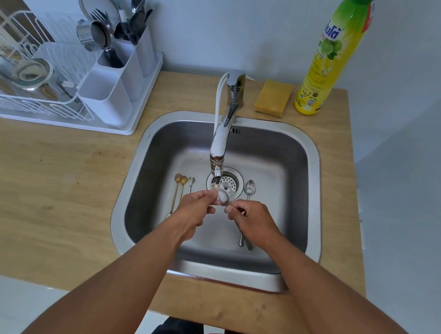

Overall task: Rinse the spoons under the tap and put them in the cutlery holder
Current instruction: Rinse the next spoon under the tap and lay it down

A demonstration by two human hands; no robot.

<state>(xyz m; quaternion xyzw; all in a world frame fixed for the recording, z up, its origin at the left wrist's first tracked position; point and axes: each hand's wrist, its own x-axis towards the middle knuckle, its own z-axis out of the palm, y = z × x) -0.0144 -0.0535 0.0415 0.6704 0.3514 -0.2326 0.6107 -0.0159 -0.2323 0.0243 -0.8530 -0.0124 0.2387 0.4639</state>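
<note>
A silver spoon [223, 197] sits under the tap [218, 150], with water running onto its bowl. My right hand [253, 219] grips its handle, which sticks out below the wrist. My left hand [196, 209] pinches the bowl's left edge. On the floor of the steel sink [302, 201] lie two gold spoons [178, 189] and a small silver spoon [190, 184] at the left, and another silver spoon [249, 190] right of the drain. The white cutlery holder [121, 71] stands at the back left, holding forks and spoons.
A white dish rack [33, 89] with metal strainers stands beside the cutlery holder. A yellow sponge [273, 98] and a yellow-green dish soap bottle [329, 56] stand behind the sink. The wooden counter [51, 183] surrounds the basin.
</note>
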